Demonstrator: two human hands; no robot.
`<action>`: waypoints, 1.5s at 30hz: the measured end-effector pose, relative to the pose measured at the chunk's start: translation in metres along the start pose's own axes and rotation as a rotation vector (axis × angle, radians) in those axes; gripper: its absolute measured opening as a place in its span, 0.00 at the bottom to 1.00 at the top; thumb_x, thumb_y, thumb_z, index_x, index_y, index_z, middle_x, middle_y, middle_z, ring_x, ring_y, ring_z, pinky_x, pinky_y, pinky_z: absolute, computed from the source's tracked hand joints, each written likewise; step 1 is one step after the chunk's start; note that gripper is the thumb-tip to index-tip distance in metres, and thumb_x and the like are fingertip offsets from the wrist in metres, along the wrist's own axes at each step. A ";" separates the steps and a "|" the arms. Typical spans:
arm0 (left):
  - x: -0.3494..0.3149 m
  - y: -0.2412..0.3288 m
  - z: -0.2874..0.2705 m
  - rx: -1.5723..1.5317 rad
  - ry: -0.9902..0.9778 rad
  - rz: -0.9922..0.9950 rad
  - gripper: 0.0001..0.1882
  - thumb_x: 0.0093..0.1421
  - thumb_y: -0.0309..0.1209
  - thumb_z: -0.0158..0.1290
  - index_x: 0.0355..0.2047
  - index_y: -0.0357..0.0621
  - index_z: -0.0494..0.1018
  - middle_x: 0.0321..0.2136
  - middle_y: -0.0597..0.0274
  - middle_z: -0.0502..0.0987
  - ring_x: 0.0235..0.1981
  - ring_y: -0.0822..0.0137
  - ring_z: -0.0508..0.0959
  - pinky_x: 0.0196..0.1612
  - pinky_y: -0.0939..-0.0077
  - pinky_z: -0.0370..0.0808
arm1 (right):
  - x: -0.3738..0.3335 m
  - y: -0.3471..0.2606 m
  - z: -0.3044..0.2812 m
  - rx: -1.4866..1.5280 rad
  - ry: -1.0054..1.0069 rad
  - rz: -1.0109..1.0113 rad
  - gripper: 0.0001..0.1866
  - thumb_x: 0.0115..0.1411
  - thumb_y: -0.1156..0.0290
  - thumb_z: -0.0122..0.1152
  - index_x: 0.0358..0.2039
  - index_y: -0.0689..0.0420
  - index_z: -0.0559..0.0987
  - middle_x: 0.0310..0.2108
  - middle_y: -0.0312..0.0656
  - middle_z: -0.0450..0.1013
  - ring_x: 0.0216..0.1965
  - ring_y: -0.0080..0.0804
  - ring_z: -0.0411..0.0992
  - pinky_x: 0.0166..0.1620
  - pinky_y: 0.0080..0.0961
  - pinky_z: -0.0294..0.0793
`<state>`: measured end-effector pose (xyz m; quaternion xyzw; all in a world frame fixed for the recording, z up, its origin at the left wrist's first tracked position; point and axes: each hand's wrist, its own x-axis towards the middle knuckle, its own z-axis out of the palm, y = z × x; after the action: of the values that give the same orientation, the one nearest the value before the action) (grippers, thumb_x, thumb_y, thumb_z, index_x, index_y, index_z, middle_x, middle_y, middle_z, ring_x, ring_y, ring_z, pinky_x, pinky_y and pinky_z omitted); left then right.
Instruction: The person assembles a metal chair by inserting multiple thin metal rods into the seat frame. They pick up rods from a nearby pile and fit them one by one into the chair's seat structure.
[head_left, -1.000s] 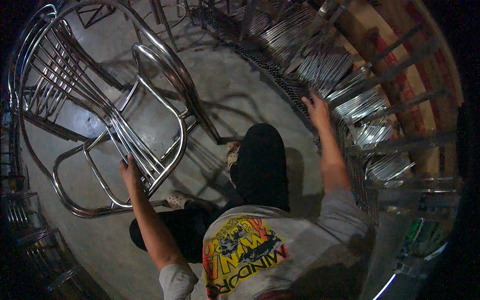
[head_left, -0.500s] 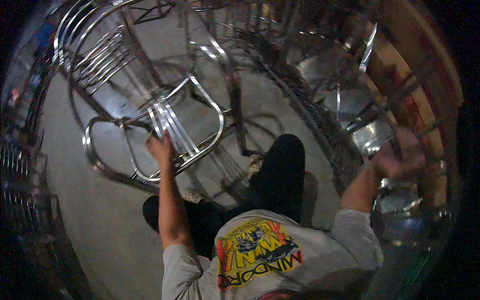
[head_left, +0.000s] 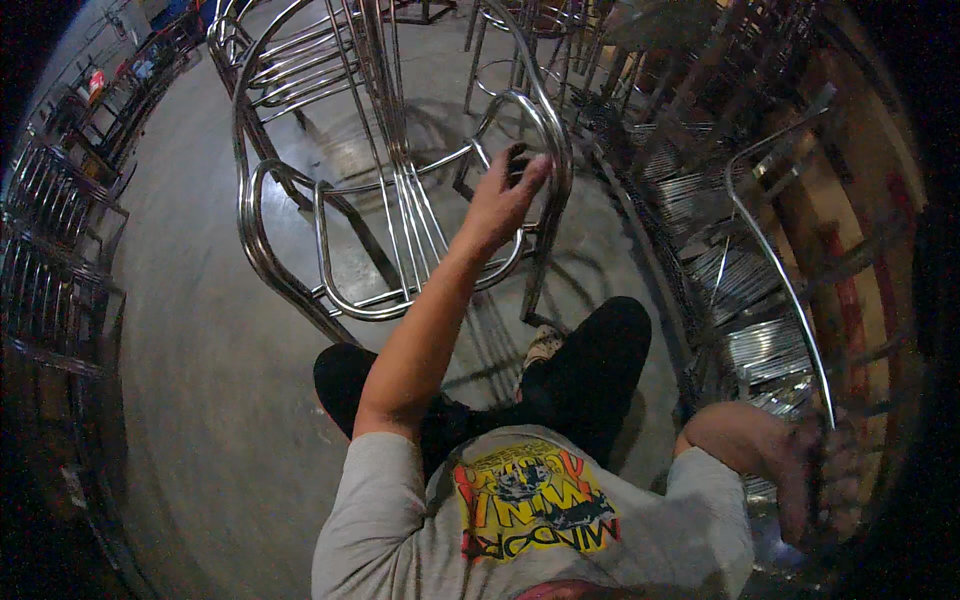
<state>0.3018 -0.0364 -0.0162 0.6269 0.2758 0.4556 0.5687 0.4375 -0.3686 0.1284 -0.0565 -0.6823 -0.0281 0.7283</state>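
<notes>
A shiny tubular metal chair frame (head_left: 255, 210) stands on the floor in front of me, with curved armrests, a barred back and a seat loop crossed by thin rods. Over the right side of its seat reaches my left hand (head_left: 512, 190), fingers bent and apart, beside the right armrest (head_left: 556, 135). I cannot tell whether the fingertips touch the tube. At the lower right, my right hand (head_left: 822, 485) is closed around the lower end of a long bent metal tube (head_left: 785, 270), which rises from the fist and curves at its top. Shadow partly hides this hand.
Stacks of metal rods and frame parts (head_left: 765, 350) lie close on my right, before a tan and red panel (head_left: 840, 240). More metal frames (head_left: 55, 250) line the left edge. Stool-like frames (head_left: 520, 75) stand behind the chair. Grey concrete floor (head_left: 200, 400) lies between.
My left hand has left the seat's left front and moved right, towards the right armrest. My right hand has come lower and nearer to me. The view has shifted, with the chair now appearing further right.
</notes>
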 end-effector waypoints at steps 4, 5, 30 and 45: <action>0.014 0.030 0.017 -0.190 -0.195 -0.027 0.37 0.64 0.60 0.42 0.59 0.39 0.62 0.48 0.55 0.74 0.46 0.61 0.75 0.49 0.68 0.71 | 0.002 0.015 0.004 0.027 -0.025 0.055 0.11 0.60 0.59 0.54 0.34 0.53 0.72 0.28 0.41 0.69 0.29 0.35 0.69 0.32 0.38 0.71; 0.013 0.040 0.020 -0.344 -0.212 -0.087 0.40 0.63 0.62 0.41 0.60 0.39 0.61 0.50 0.53 0.73 0.47 0.59 0.75 0.49 0.65 0.71 | 0.001 0.020 0.004 0.034 -0.030 0.065 0.10 0.60 0.60 0.54 0.34 0.53 0.72 0.28 0.41 0.69 0.29 0.35 0.69 0.32 0.38 0.72; 0.010 -0.115 -0.111 0.291 0.631 -0.225 0.30 0.69 0.53 0.36 0.29 0.38 0.73 0.21 0.60 0.74 0.23 0.60 0.74 0.29 0.59 0.70 | -0.199 0.137 0.024 0.314 -0.162 2.174 0.21 0.67 0.63 0.53 0.57 0.57 0.65 0.28 0.34 0.69 0.25 0.21 0.67 0.25 0.21 0.70; -0.013 -0.164 -0.115 1.376 0.026 -0.297 0.39 0.62 0.49 0.44 0.68 0.41 0.49 0.68 0.46 0.48 0.70 0.48 0.47 0.69 0.47 0.41 | -0.231 0.265 0.009 -0.074 -0.194 2.225 0.14 0.67 0.63 0.51 0.52 0.48 0.69 0.19 0.30 0.60 0.15 0.18 0.56 0.15 0.18 0.52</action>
<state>0.2224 0.0389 -0.1844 0.7945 0.5908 0.1028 0.0960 0.4443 -0.1134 -0.1131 -0.6593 -0.3043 0.6238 0.2892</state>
